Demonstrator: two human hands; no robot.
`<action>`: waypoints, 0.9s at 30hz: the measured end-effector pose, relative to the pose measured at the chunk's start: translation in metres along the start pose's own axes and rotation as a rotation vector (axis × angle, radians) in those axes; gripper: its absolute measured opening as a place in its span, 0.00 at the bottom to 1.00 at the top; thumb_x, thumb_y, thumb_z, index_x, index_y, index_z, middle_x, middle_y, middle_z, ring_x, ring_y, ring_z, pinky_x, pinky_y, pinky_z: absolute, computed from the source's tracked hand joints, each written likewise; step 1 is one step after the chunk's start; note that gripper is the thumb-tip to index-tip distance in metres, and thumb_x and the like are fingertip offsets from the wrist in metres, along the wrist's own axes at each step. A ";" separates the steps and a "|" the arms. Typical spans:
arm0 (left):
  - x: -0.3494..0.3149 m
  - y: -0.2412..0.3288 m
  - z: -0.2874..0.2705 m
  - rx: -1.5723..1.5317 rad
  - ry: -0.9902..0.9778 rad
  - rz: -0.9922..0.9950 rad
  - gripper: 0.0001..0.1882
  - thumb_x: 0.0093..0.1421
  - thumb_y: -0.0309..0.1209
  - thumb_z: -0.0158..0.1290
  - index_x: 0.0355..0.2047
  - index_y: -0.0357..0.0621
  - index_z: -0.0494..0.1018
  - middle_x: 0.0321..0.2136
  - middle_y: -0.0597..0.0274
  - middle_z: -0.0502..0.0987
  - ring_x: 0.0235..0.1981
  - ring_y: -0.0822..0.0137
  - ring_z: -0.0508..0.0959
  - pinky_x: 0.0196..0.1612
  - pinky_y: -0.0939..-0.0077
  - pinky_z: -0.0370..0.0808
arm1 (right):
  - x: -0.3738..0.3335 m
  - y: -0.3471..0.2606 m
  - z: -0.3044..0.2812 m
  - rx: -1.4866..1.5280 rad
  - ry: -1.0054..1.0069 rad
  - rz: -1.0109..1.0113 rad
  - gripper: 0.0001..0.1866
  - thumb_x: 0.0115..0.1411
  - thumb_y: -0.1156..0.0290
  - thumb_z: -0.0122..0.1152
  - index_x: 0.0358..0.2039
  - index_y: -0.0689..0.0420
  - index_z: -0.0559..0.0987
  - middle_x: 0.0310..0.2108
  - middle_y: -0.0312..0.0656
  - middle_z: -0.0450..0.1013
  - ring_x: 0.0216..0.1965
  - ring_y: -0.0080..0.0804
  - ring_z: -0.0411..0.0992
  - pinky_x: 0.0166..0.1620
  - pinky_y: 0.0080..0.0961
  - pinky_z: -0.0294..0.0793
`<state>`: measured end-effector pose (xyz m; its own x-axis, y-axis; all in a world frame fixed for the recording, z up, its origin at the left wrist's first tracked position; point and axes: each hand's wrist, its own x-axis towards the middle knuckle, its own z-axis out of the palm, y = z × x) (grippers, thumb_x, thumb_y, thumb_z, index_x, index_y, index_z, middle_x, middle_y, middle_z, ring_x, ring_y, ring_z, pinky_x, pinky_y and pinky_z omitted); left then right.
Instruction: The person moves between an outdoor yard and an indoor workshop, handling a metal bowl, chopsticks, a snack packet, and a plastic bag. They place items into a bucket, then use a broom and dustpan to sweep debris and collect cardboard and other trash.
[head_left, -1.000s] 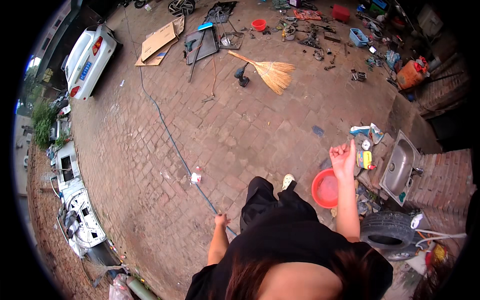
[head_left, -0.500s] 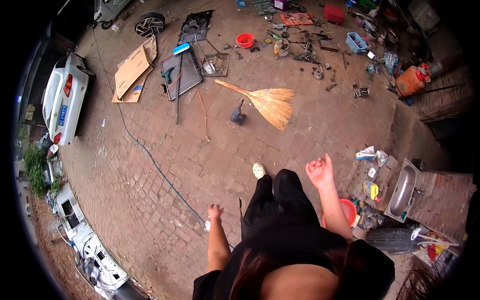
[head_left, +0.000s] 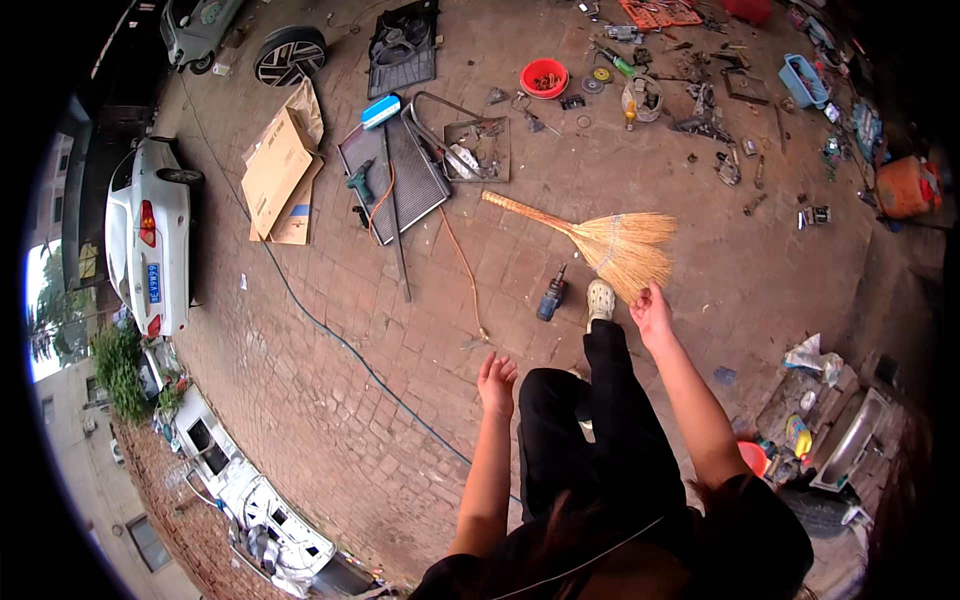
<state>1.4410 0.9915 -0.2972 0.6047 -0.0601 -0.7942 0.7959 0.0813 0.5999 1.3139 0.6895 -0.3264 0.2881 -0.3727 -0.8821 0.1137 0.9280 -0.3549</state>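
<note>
My left hand (head_left: 497,384) hangs above the brick paving with its fingers loosely bent and apart, holding nothing. Out ahead on the right, my right hand (head_left: 652,314) is also empty, its fingers slightly curled. In the picture its fingertips overlap the lower edge of a straw broom (head_left: 622,248), but the hand is up in the air above it. The broom lies flat, handle toward the left. A dark blue cordless power tool (head_left: 552,294) lies on the ground between the broom and my left hand. My pale clog (head_left: 600,300) is planted beside the bristles.
Ahead left are a radiator panel (head_left: 424,172) with a green drill (head_left: 361,182) on it, and flattened cardboard (head_left: 278,178). A red bowl (head_left: 543,79) and scattered metal parts lie farther off. A hose (head_left: 370,368) crosses the paving. A white car (head_left: 165,235) stands left, a sink (head_left: 850,440) right.
I have stepped forward, so the broom and the power tool are closer. My foot has come beside the bristles. Both hands have swung with the step and remain empty.
</note>
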 end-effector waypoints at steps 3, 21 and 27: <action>0.041 0.000 0.014 -0.017 0.047 -0.068 0.19 0.58 0.32 0.46 0.51 0.46 0.63 0.38 0.59 0.72 0.34 0.67 0.73 0.35 0.74 0.70 | 0.080 0.009 0.060 -0.230 0.029 0.008 0.17 0.55 0.52 0.52 0.19 0.50 0.69 0.15 0.28 0.63 0.22 0.21 0.66 0.32 0.16 0.65; 0.446 0.259 0.154 0.676 -0.087 0.943 0.25 0.62 0.36 0.38 0.57 0.41 0.52 0.54 0.52 0.58 0.55 0.62 0.58 0.56 0.63 0.58 | 0.533 0.213 0.106 -0.373 0.389 0.583 0.43 0.43 0.30 0.48 0.51 0.52 0.65 0.39 0.46 0.71 0.41 0.42 0.70 0.45 0.40 0.68; 0.499 0.358 0.286 0.931 -0.445 1.083 0.25 0.61 0.40 0.40 0.53 0.36 0.59 0.51 0.53 0.63 0.54 0.67 0.60 0.58 0.72 0.51 | 0.605 0.249 0.070 0.144 0.561 0.391 0.30 0.46 0.43 0.58 0.46 0.45 0.66 0.41 0.40 0.67 0.37 0.33 0.67 0.42 0.32 0.68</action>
<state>2.0357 0.7064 -0.4510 0.7208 -0.6909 0.0558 -0.4033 -0.3526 0.8444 1.5826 0.6948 -0.9267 -0.1969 0.0801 -0.9772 0.2376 0.9709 0.0317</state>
